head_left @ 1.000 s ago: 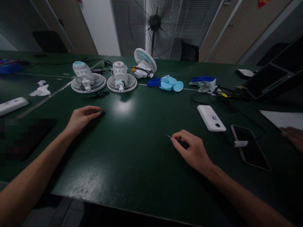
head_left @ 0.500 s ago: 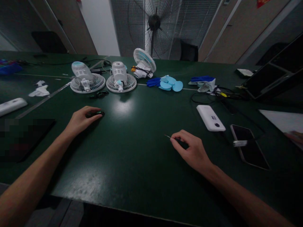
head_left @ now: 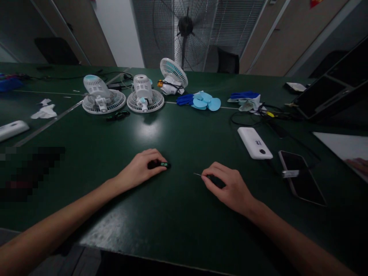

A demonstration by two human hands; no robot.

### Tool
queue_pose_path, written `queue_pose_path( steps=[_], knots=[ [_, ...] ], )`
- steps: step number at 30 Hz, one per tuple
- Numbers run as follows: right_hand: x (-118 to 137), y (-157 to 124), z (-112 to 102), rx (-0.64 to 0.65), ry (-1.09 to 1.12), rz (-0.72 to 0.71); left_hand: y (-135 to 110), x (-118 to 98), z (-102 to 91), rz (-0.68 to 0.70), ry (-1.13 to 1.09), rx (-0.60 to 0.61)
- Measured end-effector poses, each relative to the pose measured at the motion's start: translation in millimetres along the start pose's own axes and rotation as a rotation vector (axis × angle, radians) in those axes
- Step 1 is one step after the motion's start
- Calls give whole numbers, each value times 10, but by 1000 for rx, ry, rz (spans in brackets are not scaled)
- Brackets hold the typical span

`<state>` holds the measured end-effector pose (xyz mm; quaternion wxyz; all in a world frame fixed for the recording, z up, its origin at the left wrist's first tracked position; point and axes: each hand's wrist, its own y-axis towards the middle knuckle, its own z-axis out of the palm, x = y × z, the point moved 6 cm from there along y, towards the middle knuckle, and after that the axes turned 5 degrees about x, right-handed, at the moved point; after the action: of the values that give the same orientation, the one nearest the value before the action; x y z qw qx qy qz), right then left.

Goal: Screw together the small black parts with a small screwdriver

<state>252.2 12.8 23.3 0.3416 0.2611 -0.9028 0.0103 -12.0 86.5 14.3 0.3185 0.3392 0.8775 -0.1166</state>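
My left hand [head_left: 143, 165] is closed round a small black object [head_left: 165, 165] with a green patch at its end; the fingers cover the rest of it, and its kind is unclear. In my right hand [head_left: 227, 184] is a screwdriver [head_left: 215, 181], its dark handle inside the curled fingers. Its thin metal shaft points left, toward the black object, with a gap between the two. Both hands are low over the green table [head_left: 172, 214].
Two white fans [head_left: 102, 100] [head_left: 146, 100] lie face down; a third fan [head_left: 173, 76] leans behind. Beyond my hands are light-blue fan blades [head_left: 206, 101] and blue-white gloves [head_left: 245, 100]. A white power bank [head_left: 254, 143] and a phone [head_left: 301, 177] lie right. Another person's hand [head_left: 358, 165] shows at the right edge.
My left hand has moved right and nearer to me with the small black object. My right hand has shifted slightly left and down, still holding the screwdriver.
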Motion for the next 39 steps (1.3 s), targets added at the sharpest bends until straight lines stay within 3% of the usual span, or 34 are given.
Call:
queue_pose_path(
  steps=[4,7,22,25,30,39],
  knots=[
    [49,-9,39,74,-116,-52,169,-495,427,144,14,80],
    [64,-6,22,87,-130,-53,233,-634,560,185,16,109],
    [68,-10,44,175,-174,-64,220,-629,549,176,-3,108],
    [86,0,46,131,-136,-76,222,-623,549,173,-16,110],
    [134,17,-56,-60,98,-99,226,-632,549,188,-14,116],
    [66,8,-65,-33,26,-55,220,-638,534,197,-9,119]
  ],
)
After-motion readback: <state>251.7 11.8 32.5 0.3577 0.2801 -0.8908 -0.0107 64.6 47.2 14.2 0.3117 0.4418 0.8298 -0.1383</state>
